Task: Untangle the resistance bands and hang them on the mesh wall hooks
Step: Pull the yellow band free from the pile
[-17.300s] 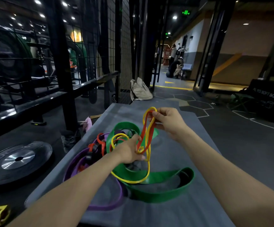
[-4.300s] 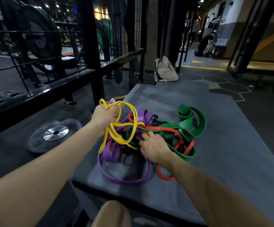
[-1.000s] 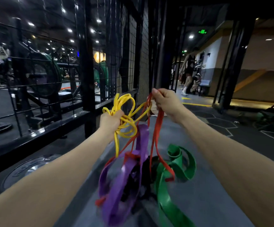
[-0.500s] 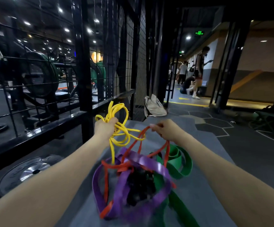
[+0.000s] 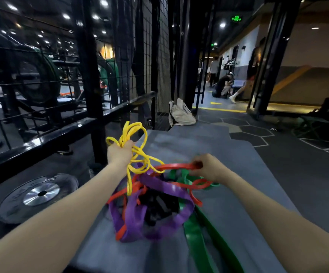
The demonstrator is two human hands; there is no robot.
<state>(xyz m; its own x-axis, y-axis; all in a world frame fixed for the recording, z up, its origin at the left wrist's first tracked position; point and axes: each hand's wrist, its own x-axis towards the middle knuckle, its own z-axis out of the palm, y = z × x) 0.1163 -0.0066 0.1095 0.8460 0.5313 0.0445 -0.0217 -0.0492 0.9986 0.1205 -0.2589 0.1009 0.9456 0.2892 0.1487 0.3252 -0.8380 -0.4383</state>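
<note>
My left hand grips a bunched yellow band, whose loops stick up above the fist and trail down into the tangle. My right hand is closed on a red band that stretches left toward the yellow one. Below both hands a wide purple band, a black band and a green band lie knotted together on the grey padded platform. The black mesh wall stands ahead on the left; no hooks are discernible on it.
A black rack rail runs along the left. A weight plate lies on the floor beside the platform. A beige bag sits past the platform's far end. People are in the corridor at the back right.
Both hands have come down from chest height, and the lifted tangle has settled back onto the platform. My right hand has pulled the red band out to the right, away from the yellow one.
</note>
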